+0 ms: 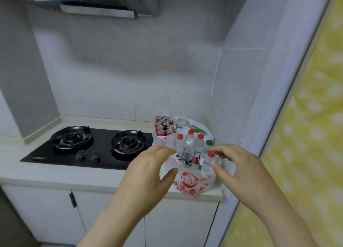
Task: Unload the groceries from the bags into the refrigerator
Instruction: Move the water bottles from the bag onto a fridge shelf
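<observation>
Head view: we find the printed plastic bag [189, 182] standing on the counter [55, 174] at its right end, just right of the black gas hob [89, 146], with its mouth open upward. Inside it stand the water bottles [188, 150], long axes close to vertical and caps pointing up. Most caps are red, one is green, and the group leans slightly toward the back wall. The front bottle [208, 160], red-capped, is nearest the camera on the right side of the bag and is likewise upright. Behind this bag a second bag [193, 125] holds a block of red cans [164, 126], also upright with their tops facing up. The left hand [148, 172] sits at the left rim of the printed bag, fingers curved onto the plastic and thumb spread below. We cannot tell whether it grips the film or only touches it. The right hand [239, 169] sits at the right rim, its index tip just beside the front bottle's cap and its thumb against the bag wall lower down. We cannot tell whether this pinch has closed. A range hood [104, 7] hangs above the hob.
</observation>
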The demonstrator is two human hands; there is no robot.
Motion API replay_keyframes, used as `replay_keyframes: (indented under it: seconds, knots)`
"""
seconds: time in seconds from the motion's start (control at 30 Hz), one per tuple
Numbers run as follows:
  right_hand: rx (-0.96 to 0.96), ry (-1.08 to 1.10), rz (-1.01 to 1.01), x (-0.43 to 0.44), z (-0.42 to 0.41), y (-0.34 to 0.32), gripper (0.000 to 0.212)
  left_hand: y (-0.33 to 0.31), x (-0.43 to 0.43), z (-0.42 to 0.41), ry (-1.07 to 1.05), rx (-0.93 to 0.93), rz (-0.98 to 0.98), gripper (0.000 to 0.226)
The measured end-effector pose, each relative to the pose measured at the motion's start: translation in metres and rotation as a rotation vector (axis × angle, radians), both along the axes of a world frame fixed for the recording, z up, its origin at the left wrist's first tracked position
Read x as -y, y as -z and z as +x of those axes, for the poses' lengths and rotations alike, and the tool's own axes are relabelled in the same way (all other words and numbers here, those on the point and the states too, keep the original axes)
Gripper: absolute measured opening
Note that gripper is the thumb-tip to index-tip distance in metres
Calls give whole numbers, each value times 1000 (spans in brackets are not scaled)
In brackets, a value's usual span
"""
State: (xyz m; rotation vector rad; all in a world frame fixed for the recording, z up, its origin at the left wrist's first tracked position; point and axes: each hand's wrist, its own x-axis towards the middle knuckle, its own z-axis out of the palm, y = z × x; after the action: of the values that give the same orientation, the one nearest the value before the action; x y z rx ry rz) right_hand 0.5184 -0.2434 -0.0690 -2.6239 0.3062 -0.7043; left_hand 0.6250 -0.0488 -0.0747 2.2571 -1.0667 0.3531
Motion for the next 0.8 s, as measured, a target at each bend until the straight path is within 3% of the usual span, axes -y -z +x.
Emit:
replay_keyframes:
  seconds: [0.43, 0.8]
  knots:
    - [-103, 205, 62, 45, 115, 32, 27, 27, 62, 152, 181, -74, 33, 41]
    - [-178, 324, 206, 105, 157, 94, 30, 83, 129, 210, 249, -245, 103, 43]
